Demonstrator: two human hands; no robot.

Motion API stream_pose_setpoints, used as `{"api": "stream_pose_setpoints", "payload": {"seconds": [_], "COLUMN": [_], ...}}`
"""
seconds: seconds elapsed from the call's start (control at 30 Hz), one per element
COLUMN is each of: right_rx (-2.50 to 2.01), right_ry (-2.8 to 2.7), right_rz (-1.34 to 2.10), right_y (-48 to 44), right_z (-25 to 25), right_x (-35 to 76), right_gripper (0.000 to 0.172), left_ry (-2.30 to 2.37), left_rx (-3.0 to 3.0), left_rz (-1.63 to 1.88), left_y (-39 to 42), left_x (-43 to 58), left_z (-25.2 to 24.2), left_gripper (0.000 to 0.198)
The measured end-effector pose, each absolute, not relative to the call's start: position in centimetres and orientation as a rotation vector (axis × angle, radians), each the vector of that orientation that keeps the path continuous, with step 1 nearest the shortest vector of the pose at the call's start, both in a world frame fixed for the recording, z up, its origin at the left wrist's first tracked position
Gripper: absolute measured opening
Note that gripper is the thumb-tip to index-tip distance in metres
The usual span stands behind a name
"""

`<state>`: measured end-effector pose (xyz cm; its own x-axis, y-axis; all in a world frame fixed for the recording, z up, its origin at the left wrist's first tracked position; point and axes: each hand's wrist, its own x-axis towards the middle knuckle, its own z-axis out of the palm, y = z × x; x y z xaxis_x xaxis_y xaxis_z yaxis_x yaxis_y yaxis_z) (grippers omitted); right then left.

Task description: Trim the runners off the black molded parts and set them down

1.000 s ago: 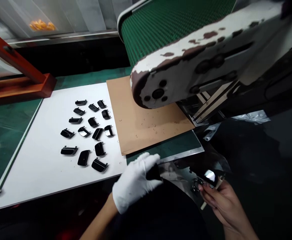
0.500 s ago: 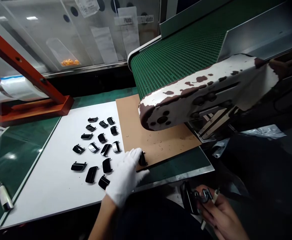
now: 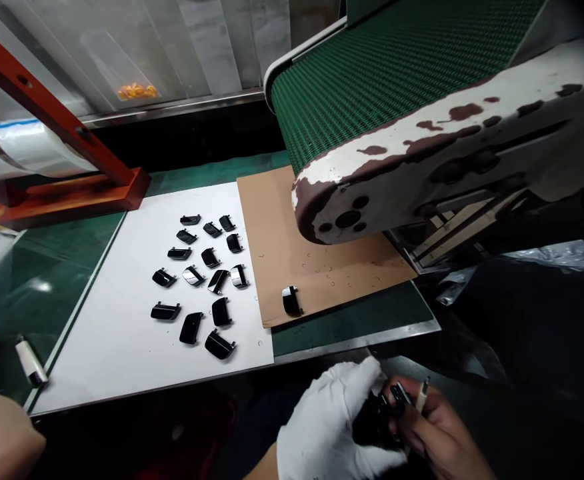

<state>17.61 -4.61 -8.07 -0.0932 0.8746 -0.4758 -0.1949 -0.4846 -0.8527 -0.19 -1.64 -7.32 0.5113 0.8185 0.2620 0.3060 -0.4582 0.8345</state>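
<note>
White-gloved left hand and bare right hand grasp a glossy black plastic part.
Right fingers also are pinching a thin cream stick.

No text, label, brand, number or sign can be read in this view. Any marking on the glossy black parts is too small to tell.
</note>
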Motion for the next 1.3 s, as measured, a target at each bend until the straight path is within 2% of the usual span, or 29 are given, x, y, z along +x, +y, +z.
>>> {"api": "stream_pose_setpoints", "payload": {"seconds": [0.2,0.33,0.57,0.8,1.07,1.3], "right_rx": [-1.417,-1.513,-1.725,-1.775,-1.730,-1.614], "right_ry": [-0.955,-1.049,-0.957,-0.930,-0.773,-0.547], "right_rz": [1.686,1.633,1.514,1.664,1.736,1.772], "right_y": [-5.5,-5.6,-5.5,-4.4,-5.3,-6.4], "right_z": [-8.3,-8.2,-6.6,-4.0,-3.0,-3.5], "right_x": [18.1,18.3,18.3,18.0,18.2,18.1], "right_gripper": [0.039,0.044,0.052,0.061,0.042,0.040], "left_ry": [0.914,0.968,1.101,0.965,0.807,0.771], "left_rx": [1.921,1.943,2.156,2.331,2.334,2.162], "left_rz": [0.805,0.718,0.557,0.664,0.628,0.819], "left_y": [-2.5,-2.7,-1.8,-1.0,-2.0,-3.1], "left_x": [0.2,0.1,-1.0,-1.0,-1.9,-1.1], "left_z": [-7.0,-7.1,-6.8,-6.4,-7.4,-8.5], "left_gripper": [0.088,0.084,0.088,0.070,0.067,0.072]}}
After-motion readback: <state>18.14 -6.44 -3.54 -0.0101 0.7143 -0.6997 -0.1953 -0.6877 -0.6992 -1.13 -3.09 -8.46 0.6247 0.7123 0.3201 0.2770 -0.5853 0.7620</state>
